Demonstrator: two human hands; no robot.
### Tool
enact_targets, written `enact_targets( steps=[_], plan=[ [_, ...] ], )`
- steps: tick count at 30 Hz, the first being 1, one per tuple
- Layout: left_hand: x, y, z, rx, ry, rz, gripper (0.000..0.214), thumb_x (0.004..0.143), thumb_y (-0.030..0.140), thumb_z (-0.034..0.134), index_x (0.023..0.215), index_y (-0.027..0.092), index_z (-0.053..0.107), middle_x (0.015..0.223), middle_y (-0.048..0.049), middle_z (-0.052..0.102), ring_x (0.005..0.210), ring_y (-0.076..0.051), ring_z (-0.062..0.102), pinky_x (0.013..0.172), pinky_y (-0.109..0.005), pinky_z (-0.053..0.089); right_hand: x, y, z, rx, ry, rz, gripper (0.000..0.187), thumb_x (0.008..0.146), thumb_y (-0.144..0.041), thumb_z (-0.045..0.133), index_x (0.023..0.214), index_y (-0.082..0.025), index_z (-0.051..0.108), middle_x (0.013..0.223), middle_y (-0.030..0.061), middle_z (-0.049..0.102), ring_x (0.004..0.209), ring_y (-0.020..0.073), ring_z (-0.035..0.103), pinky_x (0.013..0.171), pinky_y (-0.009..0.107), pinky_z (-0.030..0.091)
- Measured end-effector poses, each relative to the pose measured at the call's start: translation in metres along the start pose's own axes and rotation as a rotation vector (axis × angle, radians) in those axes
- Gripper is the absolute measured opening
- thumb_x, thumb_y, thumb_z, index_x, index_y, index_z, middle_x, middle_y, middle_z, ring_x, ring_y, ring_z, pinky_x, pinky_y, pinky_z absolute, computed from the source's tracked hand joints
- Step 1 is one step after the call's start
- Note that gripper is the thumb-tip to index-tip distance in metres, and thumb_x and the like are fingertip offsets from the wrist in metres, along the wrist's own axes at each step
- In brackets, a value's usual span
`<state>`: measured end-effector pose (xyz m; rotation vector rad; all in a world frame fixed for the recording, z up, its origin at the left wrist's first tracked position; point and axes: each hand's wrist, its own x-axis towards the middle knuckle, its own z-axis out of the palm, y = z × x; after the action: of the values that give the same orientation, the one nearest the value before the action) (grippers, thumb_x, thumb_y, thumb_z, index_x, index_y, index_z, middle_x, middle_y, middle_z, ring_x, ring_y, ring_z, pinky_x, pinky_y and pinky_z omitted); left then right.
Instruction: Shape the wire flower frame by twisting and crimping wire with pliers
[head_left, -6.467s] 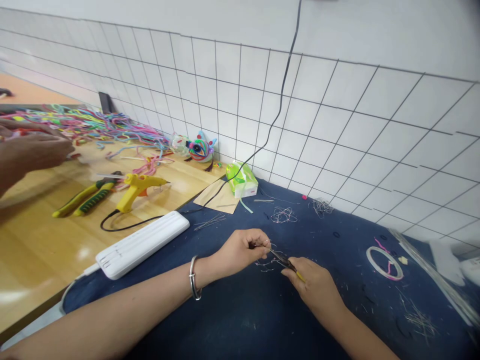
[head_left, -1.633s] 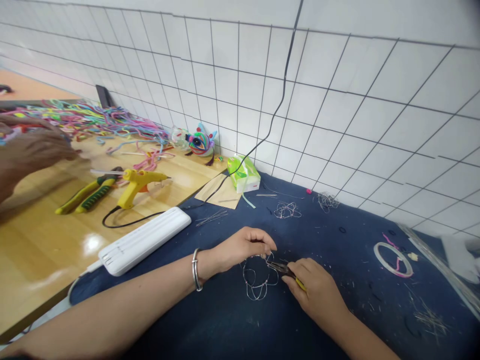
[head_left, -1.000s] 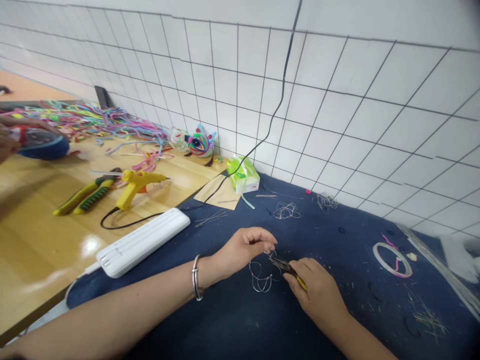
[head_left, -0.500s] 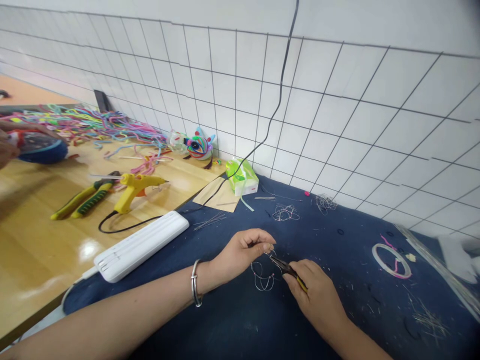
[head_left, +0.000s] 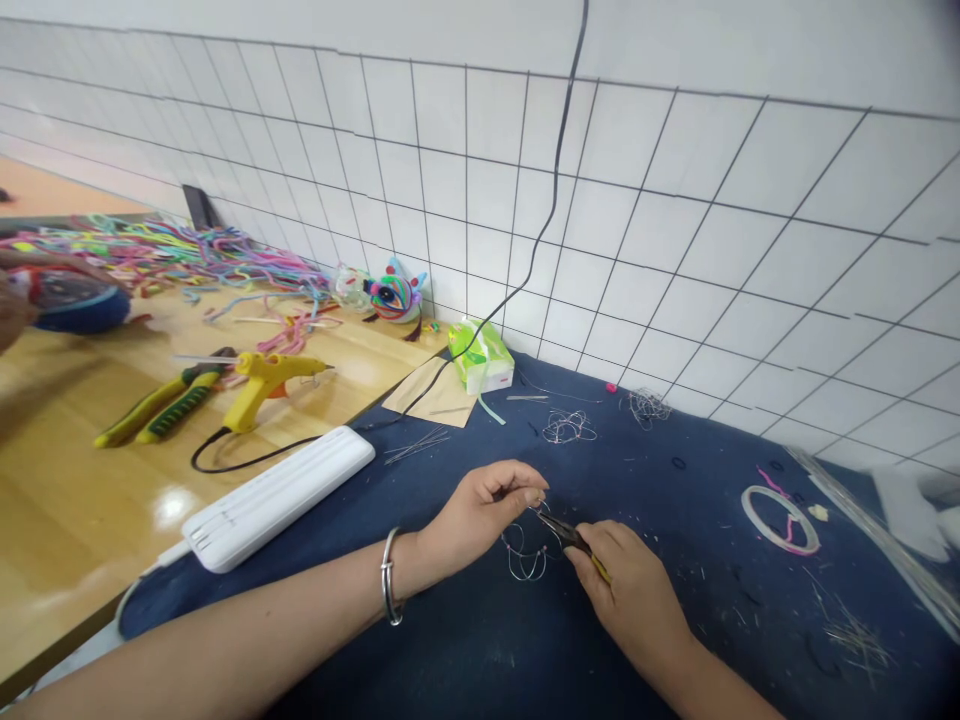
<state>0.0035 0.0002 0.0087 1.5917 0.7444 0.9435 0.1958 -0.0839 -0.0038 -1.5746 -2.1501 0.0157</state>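
Between thumb and forefinger, my left hand pinches a looped piece of thin silver wire. Several curved loops of it hang below my fingertips, with small pinkish spots where they meet. My right hand is closed around the handles of needle-nose pliers, dark at the jaws and yellow at the grip. The jaw tips are at the wire right beside my left fingertips; whether they clamp it is too small to tell. A silver bangle circles my left wrist.
On the dark blue cloth lie tangled wire loops, a white ring and wire scraps. Leftward are a white power bank, a yellow glue gun, green-handled pliers and a tissue pack. Another person's hand is far left.
The camera view shifts slightly, so the surroundings sit a little further left. Both hands, the wire and the pliers keep nearly the same pose.
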Motion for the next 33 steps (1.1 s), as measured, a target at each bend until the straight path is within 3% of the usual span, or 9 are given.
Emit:
enact_targets(
  steps=[22,33],
  plan=[
    [-0.0022,0.0027,0.0047,-0.028,0.039,-0.022,0.012,0.081,0.025,0.055,0.086,0.015,0.06,0.078,-0.0017,0.059,0.073,-0.011,0.052,0.069,-0.024,0.043,-0.0021,0.0015,0.0025,-0.104,0.027,-0.048,0.021,0.088,-0.022,0.043,0.103,-0.016,0.058,0.083,0.007,0.06,0.079,0.0179,0.055,0.076,0.033,0.045],
    [-0.0021,-0.0011,0.0026,0.103,0.044,0.089,0.012,0.082,0.025,0.054,0.085,0.015,0.061,0.078,-0.002,0.06,0.072,-0.012,0.053,0.069,-0.024,0.043,0.002,-0.0004,-0.0037,0.155,-0.106,0.109,0.018,0.088,-0.029,0.043,0.095,-0.021,0.057,0.085,0.0037,0.058,0.079,0.0169,0.053,0.072,0.031,0.045]
  ],
)
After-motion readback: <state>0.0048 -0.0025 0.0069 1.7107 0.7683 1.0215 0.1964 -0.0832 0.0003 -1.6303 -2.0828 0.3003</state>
